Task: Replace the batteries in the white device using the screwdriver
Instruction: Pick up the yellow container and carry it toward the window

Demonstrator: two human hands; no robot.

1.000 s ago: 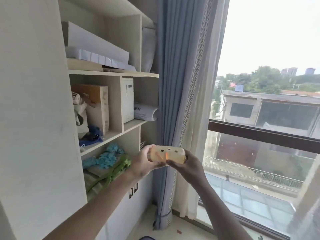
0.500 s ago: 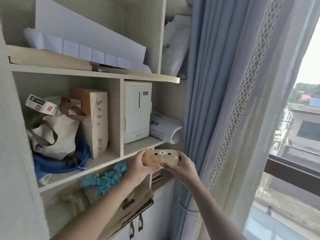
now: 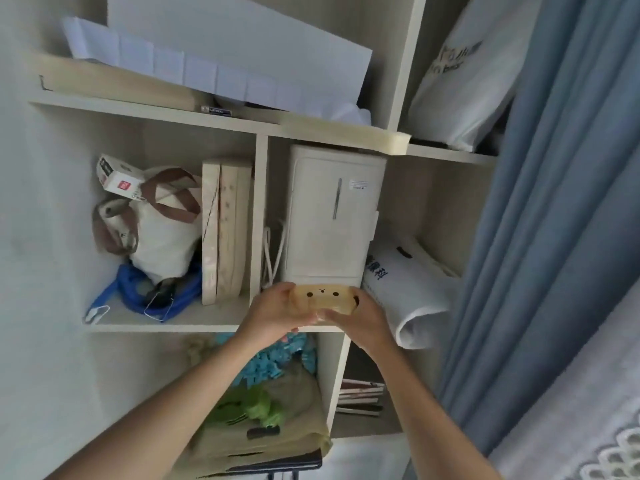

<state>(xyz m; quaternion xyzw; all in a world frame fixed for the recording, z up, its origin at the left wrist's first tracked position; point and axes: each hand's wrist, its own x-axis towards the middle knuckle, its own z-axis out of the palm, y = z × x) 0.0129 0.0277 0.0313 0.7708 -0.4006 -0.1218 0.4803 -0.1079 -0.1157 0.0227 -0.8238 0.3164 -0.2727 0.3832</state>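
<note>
Head view, taking the white cabinet-shaped box on the middle shelf as landmark: far to its left a canvas tote bag slumps over blue straps, with upright flat boards between the bag and the shelf divider. Just below the box's front, the left hand and the right hand are both closed around the ends of the small cream device with a face print, held at the shelf edge. Right of the box lies a rolled white bag, then a blue curtain.
</note>
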